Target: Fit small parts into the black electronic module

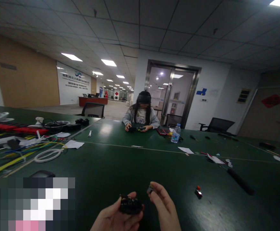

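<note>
Low in the middle of the head view, my left hand is closed around a dark, shiny black object whose kind I cannot make out. Just to the right, my right hand pinches a small grey piece between thumb and fingertips. A gap separates the two hands, and the grey piece is apart from the black object. On the green table, right of my right hand, lies a small red and silver item.
Across the table sits a person with dark items in both hands. A water bottle stands nearby. Cables and red strips crowd the left; a wrench lies beyond. A black rod and papers are at right.
</note>
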{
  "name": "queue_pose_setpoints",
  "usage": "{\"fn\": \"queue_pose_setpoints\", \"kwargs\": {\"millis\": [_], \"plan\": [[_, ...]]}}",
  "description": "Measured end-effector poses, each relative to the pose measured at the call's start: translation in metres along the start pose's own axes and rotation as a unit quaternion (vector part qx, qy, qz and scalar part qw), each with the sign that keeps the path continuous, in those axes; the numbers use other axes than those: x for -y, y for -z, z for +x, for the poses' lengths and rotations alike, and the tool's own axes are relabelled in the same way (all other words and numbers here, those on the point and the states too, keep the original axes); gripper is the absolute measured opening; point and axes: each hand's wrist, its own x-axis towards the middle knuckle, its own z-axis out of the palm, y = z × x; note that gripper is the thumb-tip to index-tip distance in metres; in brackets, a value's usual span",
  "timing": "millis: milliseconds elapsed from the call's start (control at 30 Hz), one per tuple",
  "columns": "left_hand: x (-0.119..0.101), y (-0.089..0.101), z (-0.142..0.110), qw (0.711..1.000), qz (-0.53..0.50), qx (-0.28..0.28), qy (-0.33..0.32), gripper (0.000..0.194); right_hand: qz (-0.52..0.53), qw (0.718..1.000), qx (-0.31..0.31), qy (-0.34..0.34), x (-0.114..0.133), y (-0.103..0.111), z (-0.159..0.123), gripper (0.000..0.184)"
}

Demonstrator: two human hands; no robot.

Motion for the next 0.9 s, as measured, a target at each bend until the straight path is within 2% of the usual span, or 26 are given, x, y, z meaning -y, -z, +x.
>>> {"fn": "queue_pose_setpoints", "kwargs": {"millis": [200, 367, 500, 900], "plan": [[0.0, -0.002, -0.001, 1.0, -0.005, -0.01, -0.01, 0.026, 0.007, 0.999, -0.032, -0.01, -0.013, 0.006, 0.003, 0.043], [-0.001, 0.001, 0.001, 1.0, -0.001, -0.001, -0.013, 0.025, 0.064, 0.996, -0.065, -0.01, -0.023, 0.011, 0.007, 0.04], [0.001, 0.007, 0.003, 1.0, 0.01, 0.002, -0.023, 0.024, 0.1, 0.989, -0.103, -0.022, -0.023, 0.01, 0.008, 0.041], [0.002, 0.01, 0.003, 0.999, 0.022, 0.006, -0.037, 0.024, 0.147, 0.978, -0.132, -0.07, -0.017, 0.007, 0.009, 0.048]]}}
